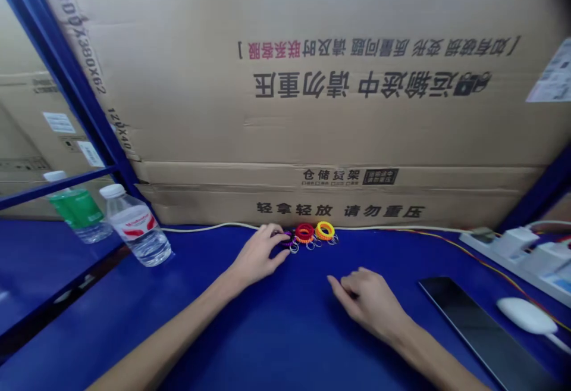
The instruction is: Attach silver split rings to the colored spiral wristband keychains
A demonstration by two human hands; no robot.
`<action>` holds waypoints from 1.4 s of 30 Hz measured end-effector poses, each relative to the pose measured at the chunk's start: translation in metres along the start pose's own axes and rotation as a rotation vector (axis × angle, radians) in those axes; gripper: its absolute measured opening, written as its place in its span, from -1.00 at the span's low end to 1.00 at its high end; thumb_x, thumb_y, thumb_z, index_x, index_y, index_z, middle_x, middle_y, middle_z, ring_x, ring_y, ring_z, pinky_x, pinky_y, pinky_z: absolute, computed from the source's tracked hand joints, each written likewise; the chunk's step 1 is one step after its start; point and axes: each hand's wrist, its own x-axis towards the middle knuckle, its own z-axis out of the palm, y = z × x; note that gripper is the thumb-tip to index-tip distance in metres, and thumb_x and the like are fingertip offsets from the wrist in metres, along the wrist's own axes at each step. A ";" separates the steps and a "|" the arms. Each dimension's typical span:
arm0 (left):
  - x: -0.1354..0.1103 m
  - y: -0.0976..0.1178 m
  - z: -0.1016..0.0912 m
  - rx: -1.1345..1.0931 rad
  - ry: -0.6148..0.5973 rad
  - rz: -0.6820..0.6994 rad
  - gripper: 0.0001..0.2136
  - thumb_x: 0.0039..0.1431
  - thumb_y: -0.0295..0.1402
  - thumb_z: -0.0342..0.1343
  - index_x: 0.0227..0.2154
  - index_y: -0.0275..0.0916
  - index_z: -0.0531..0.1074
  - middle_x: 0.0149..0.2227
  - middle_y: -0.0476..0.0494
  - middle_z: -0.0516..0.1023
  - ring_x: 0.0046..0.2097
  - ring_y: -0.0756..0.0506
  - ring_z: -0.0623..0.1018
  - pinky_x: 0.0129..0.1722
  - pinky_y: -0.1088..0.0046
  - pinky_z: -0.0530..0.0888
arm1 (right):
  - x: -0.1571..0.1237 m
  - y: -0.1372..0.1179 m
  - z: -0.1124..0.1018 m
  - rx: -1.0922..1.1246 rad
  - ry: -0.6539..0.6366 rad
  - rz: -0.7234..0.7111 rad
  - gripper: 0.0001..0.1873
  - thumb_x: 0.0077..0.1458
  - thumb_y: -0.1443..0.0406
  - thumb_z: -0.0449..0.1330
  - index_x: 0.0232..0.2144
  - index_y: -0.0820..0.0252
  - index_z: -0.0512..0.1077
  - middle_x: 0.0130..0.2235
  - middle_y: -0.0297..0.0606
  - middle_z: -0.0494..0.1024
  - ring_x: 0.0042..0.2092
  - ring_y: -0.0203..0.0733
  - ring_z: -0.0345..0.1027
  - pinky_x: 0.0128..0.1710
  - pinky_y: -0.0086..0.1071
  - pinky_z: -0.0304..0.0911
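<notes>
A: Which step is this?

B: Handling the coils, I'd judge. The left hand [261, 255] is at the purple-and-black spiral plastic coil [289, 238], thumb and forefinger narrowly parted. Whether it grips the coil, I can't tell.

A: And the right hand [372, 302]?

B: Loosely curled nearer the wearer, thumb standing off, nothing showing in it.

A: Other coils?

B: Just right of the left hand's fingertips: a red spiral plastic coil [304, 226] overlapping an orange spiral plastic coil [304, 238], then a yellow spiral plastic coil [325, 224]. Silver metal rings [310, 246] lie alongside.

A: What would the next move call for?

B: A light pinch, I think, clear of the neighbouring coils.

A: The surroundings?

B: A smooth blue tabletop [285, 337] under the 2 hands; beyond them, a large brown cardboard carton [200, 111]. Left of the left hand, 2 clear plastic bottles [138, 227] with white caps. Right of the right hand, a flat black glossy device [477, 325] and, farther off, a white plastic power strip [526, 248].
</notes>
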 end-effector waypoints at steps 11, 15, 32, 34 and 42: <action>0.012 0.009 0.000 0.092 0.055 0.054 -0.86 0.24 -0.39 0.06 -0.19 -0.23 0.48 0.08 -0.23 0.35 0.10 -0.24 0.31 0.06 0.12 0.31 | -0.006 -0.008 0.008 0.147 -0.110 -0.019 -0.48 0.30 0.14 -0.07 -0.69 0.15 0.19 -0.68 -0.44 0.27 -0.62 -0.35 0.04 -0.51 -0.39 -0.07; -0.015 0.036 -0.011 0.065 0.007 0.127 -0.86 0.26 -0.37 0.05 -0.18 -0.19 0.46 -0.13 -0.11 0.50 -0.06 -0.16 0.41 -0.07 0.24 0.32 | -0.006 -0.011 0.000 0.235 -0.007 -0.030 -0.79 0.27 0.18 0.01 -0.17 0.09 0.39 -0.49 -0.40 0.46 -0.51 -0.29 0.29 -0.44 -0.44 0.11; -0.052 0.068 -0.001 -0.184 -0.035 0.026 -0.84 0.29 -0.38 0.00 -0.17 -0.17 0.46 -0.34 -0.05 0.54 -0.29 -0.10 0.39 -0.21 0.31 0.24 | -0.011 -0.027 0.007 0.404 -0.005 -0.312 -0.78 0.26 0.40 0.02 -0.11 0.13 0.39 -0.11 -0.17 0.47 -0.12 -0.21 0.38 -0.10 -0.38 0.33; -0.052 0.068 0.000 -0.224 -0.040 -0.021 -0.86 0.28 -0.40 0.00 -0.21 -0.16 0.47 -0.39 -0.03 0.54 -0.33 -0.09 0.39 -0.23 0.32 0.25 | -0.012 -0.027 0.008 0.390 -0.022 -0.334 -0.76 0.25 0.42 0.02 -0.08 0.13 0.38 -0.07 -0.14 0.46 -0.09 -0.18 0.37 -0.09 -0.36 0.33; -0.052 0.070 0.001 -0.199 0.012 0.119 -0.85 0.28 -0.42 0.02 -0.15 -0.20 0.46 -0.36 -0.08 0.54 -0.27 -0.10 0.41 -0.20 0.31 0.27 | -0.007 -0.034 0.008 0.684 0.037 0.065 -0.81 0.25 0.26 0.08 -0.35 0.15 0.45 -0.34 -0.29 0.53 -0.29 -0.24 0.41 -0.24 -0.42 0.31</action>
